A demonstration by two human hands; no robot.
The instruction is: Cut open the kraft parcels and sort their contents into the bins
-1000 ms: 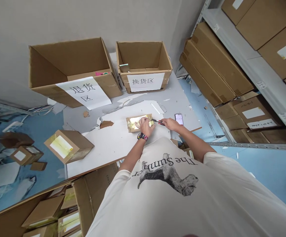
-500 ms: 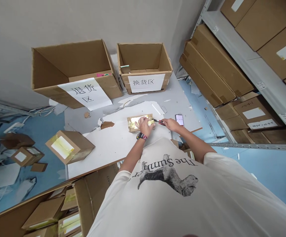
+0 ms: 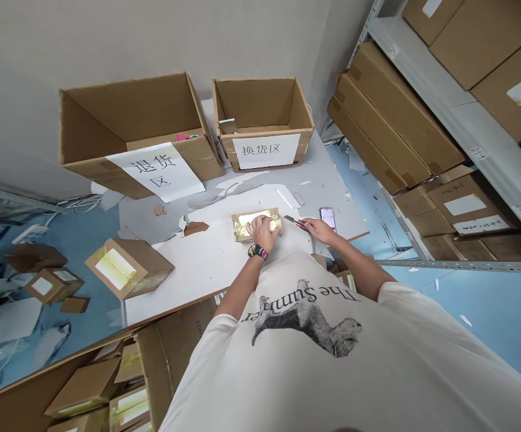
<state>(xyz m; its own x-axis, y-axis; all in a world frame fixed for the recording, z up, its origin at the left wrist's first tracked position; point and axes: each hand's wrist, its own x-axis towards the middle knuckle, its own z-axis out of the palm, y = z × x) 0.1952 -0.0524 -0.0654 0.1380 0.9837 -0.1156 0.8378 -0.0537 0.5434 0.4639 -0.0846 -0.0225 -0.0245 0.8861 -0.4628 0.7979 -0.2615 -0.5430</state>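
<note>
Cream T-shirt (image 3: 305,354) printed "The Summer" lies nearest. The left hand (image 3: 262,233), a watch (image 3: 257,252) on its wrist, is half-curled, pressing on a taped cardboard parcel (image 3: 247,225) atop a white board (image 3: 206,282). The right hand (image 3: 318,230) closes around a red-and-black utility knife (image 3: 295,222) just beside the parcel, near a smartphone (image 3: 327,219). Farther off stand open cartons (image 3: 125,114) signed 退货区 and 换货区.
</note>
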